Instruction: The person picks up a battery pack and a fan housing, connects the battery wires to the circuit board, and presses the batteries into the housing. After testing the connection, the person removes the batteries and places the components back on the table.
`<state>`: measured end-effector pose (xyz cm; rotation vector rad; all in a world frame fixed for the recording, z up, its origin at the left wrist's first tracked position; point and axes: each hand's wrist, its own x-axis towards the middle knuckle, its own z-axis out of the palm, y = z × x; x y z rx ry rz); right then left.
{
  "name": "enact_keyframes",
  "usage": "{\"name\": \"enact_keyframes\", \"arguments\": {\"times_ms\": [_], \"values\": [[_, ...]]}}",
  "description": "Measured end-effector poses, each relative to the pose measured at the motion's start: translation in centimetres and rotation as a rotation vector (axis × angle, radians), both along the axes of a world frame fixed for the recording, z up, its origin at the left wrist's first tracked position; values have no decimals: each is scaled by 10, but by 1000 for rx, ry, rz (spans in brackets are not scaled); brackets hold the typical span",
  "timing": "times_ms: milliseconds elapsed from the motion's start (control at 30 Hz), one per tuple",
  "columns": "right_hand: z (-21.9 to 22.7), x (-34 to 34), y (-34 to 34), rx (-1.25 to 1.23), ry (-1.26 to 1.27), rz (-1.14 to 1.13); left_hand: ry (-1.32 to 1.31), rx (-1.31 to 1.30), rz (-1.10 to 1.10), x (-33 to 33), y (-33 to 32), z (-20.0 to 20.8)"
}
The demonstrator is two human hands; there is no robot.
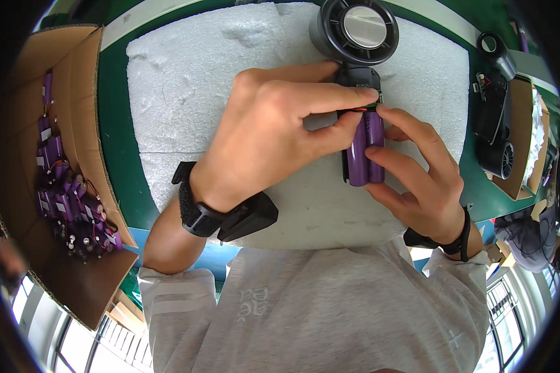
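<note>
A black handheld fan lies on the foam with its round head away from me and its handle toward me. In the handle sits a purple battery pack of two cells side by side. Red wire and a bit of green circuit board show at its far end. My left hand is closed there, index finger on the board end and thumb against the pack's left side. From the right, my right hand grips the pack and handle, its fingertips along the right cell. The fingertips partly hide the wire ends.
White foam sheet covers the green bench. At the left, a cardboard box holds several purple battery packs with wires. More black fan parts lie at the right beside another box. Another person is at the far right.
</note>
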<state>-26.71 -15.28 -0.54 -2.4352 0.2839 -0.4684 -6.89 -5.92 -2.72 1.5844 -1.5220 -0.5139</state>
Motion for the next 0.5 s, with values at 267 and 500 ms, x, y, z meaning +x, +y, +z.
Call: {"name": "enact_keyframes", "arguments": {"times_ms": [267, 500], "values": [[-4, 0, -5, 149, 36, 10, 148, 58, -60, 3, 2, 2], [-1, 12, -1, 189, 115, -96, 242, 112, -34, 0, 0, 2]]}}
